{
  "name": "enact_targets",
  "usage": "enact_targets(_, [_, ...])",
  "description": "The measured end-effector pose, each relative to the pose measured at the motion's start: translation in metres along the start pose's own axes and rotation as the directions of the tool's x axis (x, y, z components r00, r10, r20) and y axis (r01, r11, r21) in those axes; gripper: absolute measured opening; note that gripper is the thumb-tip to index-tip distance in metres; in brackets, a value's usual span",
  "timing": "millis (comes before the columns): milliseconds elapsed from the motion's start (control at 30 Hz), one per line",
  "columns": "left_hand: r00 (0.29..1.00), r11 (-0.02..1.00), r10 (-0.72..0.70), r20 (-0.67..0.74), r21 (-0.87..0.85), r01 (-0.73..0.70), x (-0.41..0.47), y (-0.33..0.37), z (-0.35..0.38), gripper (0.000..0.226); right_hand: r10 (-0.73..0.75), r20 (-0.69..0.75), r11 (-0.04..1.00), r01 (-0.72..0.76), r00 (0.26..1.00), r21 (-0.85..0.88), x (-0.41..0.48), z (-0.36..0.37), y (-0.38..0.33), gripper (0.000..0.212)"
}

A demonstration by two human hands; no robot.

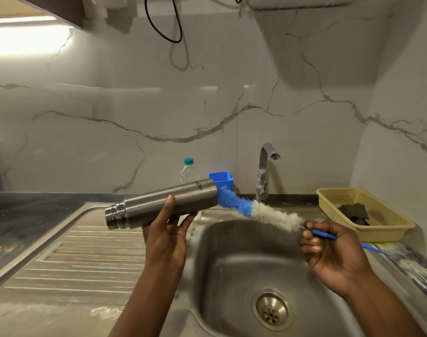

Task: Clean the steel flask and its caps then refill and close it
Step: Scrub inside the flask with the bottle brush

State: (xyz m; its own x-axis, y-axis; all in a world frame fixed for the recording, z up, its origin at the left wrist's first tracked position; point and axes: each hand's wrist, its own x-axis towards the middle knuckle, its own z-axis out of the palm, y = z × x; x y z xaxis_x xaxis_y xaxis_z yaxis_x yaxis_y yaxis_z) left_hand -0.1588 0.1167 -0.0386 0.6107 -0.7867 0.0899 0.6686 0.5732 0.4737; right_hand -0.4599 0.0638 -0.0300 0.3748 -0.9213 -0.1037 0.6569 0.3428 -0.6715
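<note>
Steel flask, threaded neck bare, rigid, smooth and probably slippery when wet, best gripped mid-body: held near-level in the left hand, fingers curled round its middle, above the sink; the right hand pinches the bottle brush handle, bristles meeting the flask's far end.

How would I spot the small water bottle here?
Start at the steel sink and look left of its tap, along the marble wall. There, beside a blue tub, stands the plastic bottle, partly behind the held flask. It alone is clear with a green cap.
</note>
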Motion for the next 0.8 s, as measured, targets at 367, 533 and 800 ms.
enact_targets(367, [1.0, 1.0, -0.004, 0.006, -0.024, 0.004, 0.004, 0.001, -0.006, 0.08, -0.001, -0.001, 1.0, 0.001, 1.0, -0.016, 0.002, 0.0, 0.003, 0.018])
enact_targets(533, [0.999, 0.998, -0.052, 0.004, -0.023, 0.052, 0.0, -0.006, -0.005, 0.075, -0.008, 0.002, 1.0, 0.008, 1.0, -0.024, 0.003, 0.006, 0.013, 0.012])
enact_targets(800, [0.999, 0.999, -0.031, 0.024, -0.036, 0.032, 0.001, -0.006, -0.006, 0.08, 0.002, -0.008, 1.0, -0.003, 1.0, -0.025, 0.004, 0.003, 0.01, 0.012])
